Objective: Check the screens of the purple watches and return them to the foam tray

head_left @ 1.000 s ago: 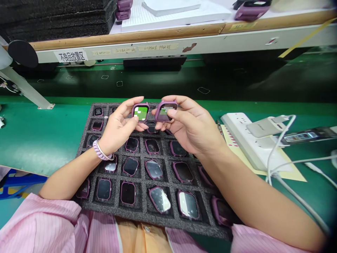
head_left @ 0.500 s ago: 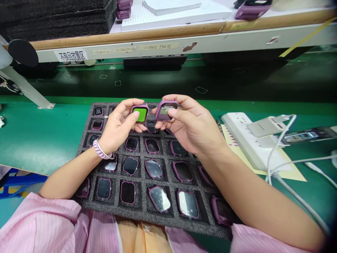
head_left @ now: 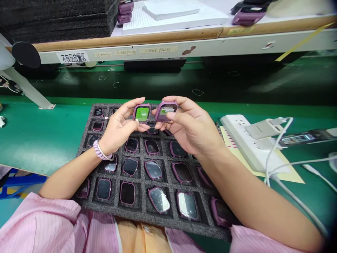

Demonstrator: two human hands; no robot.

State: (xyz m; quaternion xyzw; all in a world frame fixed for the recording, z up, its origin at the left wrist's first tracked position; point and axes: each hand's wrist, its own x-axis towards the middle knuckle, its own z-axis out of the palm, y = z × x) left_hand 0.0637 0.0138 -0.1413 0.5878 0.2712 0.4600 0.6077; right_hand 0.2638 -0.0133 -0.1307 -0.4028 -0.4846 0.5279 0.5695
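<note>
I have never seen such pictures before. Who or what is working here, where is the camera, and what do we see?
There is no machine here: a person works bare-handed, seen by one camera worn on the head, looking forward and down. The left hand holds a purple-cased watch lit bright green; the right hand holds a second purple watch, lit only partly green. Below them, a dark foam tray carries rows of similar watches. To the right, on the green bench, is a white power strip.
</note>
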